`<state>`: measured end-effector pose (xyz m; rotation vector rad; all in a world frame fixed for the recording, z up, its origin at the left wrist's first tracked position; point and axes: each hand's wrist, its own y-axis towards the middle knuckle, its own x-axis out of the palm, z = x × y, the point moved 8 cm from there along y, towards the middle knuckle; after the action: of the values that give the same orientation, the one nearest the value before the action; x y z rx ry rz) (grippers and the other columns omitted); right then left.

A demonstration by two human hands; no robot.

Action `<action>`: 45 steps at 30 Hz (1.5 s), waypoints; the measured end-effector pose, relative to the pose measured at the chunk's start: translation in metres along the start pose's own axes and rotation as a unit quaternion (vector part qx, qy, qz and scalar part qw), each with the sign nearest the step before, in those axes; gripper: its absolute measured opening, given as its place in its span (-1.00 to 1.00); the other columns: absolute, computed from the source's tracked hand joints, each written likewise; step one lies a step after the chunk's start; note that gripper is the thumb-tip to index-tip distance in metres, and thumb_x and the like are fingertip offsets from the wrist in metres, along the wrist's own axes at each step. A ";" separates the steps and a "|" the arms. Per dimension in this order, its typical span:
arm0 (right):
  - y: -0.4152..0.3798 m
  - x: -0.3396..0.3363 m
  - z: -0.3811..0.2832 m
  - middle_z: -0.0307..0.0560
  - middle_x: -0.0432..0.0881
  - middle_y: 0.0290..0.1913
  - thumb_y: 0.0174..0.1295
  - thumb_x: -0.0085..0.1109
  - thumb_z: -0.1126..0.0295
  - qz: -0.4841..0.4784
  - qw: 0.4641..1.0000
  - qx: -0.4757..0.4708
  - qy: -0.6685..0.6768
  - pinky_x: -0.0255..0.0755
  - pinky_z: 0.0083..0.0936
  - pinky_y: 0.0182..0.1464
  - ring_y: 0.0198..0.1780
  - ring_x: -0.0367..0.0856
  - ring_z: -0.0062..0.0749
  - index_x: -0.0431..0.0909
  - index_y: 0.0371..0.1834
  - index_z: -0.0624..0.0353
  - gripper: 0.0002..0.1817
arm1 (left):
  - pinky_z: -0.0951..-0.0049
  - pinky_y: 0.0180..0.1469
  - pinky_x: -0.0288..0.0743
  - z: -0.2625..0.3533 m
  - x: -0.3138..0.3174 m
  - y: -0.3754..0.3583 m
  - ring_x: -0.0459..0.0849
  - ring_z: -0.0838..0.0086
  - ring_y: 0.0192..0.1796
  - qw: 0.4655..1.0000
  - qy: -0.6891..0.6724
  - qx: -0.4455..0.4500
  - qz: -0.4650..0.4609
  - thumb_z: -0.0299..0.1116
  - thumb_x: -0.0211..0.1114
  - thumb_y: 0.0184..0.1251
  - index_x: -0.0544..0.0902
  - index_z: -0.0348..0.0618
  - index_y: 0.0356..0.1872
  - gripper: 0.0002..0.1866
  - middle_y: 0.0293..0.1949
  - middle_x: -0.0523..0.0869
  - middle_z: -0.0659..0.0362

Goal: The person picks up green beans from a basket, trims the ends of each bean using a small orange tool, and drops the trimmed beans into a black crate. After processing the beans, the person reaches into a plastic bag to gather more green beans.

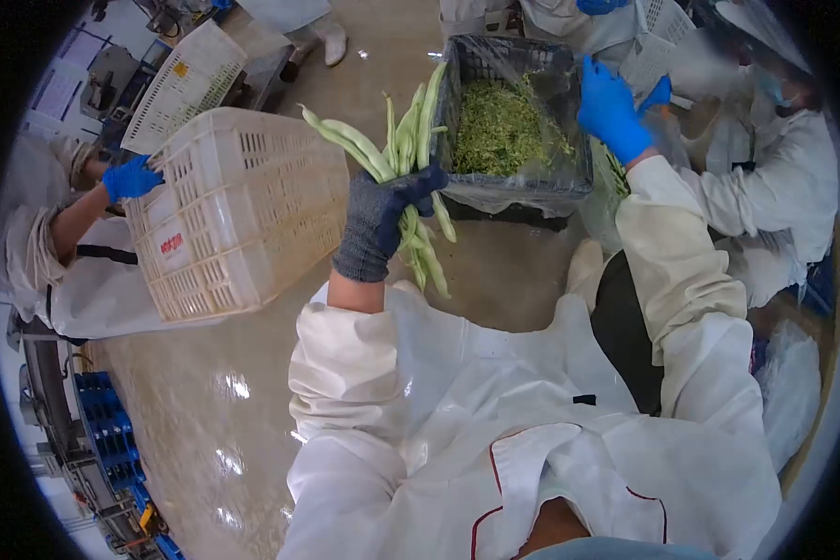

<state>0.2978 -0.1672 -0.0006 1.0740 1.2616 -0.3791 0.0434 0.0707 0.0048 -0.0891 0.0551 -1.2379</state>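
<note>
Several green bean pods [406,140] are gripped in the grey-gloved left hand [383,215], seen between the white crate [219,201] and the black crate [523,183]; finger closure of the blue-gloved right hand [616,112] cannot be determined.

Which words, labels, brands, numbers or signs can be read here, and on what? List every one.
No text is sharp enough to quote.
Red characters on the label of the tilted white plastic crate: too blurred to read.
Posted sheet on the wall at upper left: too small to read.
Orange-yellow patch on the other white crate, behind: cannot tell whether it bears text.
</note>
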 end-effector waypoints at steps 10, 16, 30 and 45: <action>-0.034 0.036 -0.107 -0.39 0.47 -0.46 0.23 0.24 0.18 -0.243 0.663 0.177 0.686 0.17 -0.69 -0.45 -0.49 0.27 -0.75 0.63 0.06 0.18 -0.59 | 0.43 -0.30 0.58 -0.046 0.025 0.011 0.69 0.46 -0.40 0.993 0.120 0.007 0.003 -0.40 0.52 -0.05 0.65 -0.34 -0.23 -0.65 -0.41 0.72 0.11; -0.018 -0.032 -0.100 -0.41 0.41 -0.52 0.27 0.19 0.23 -0.111 0.711 0.143 0.680 0.07 -0.70 -0.48 -0.52 0.24 -0.75 0.70 -0.12 0.22 -0.71 | 0.32 -0.22 0.59 -0.009 0.000 -0.015 0.71 0.24 -0.28 0.970 0.212 0.100 0.061 -0.35 0.46 -0.02 0.61 -0.31 -0.15 -0.61 -0.33 0.72 -0.02; -0.019 -0.020 -0.062 -0.23 0.64 -0.44 0.25 0.25 0.31 -0.123 0.818 0.113 0.550 0.36 -0.61 -0.45 -0.50 0.49 -0.65 0.71 -0.13 0.25 -0.75 | 0.43 -0.43 0.57 0.024 -0.018 -0.029 0.66 0.46 -0.54 0.996 0.002 0.034 0.086 -0.43 0.43 -0.01 0.62 -0.33 -0.28 -0.73 -0.53 0.67 0.12; -0.038 -0.037 -0.117 -0.15 0.73 -0.18 0.23 0.19 0.42 -0.151 0.824 0.050 0.544 0.45 -0.61 -0.38 -0.38 0.57 -0.63 0.70 -0.09 0.26 -0.76 | 0.50 -0.21 0.57 0.026 -0.044 -0.042 0.67 0.52 -0.31 0.961 -0.264 0.064 0.049 -0.25 0.34 0.29 0.65 -0.34 -0.17 -0.69 -0.33 0.72 0.14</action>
<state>0.1898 -0.1026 0.0244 1.2091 2.4761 -0.0218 -0.0079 0.0999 0.0340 -0.2973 -0.4793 -1.0825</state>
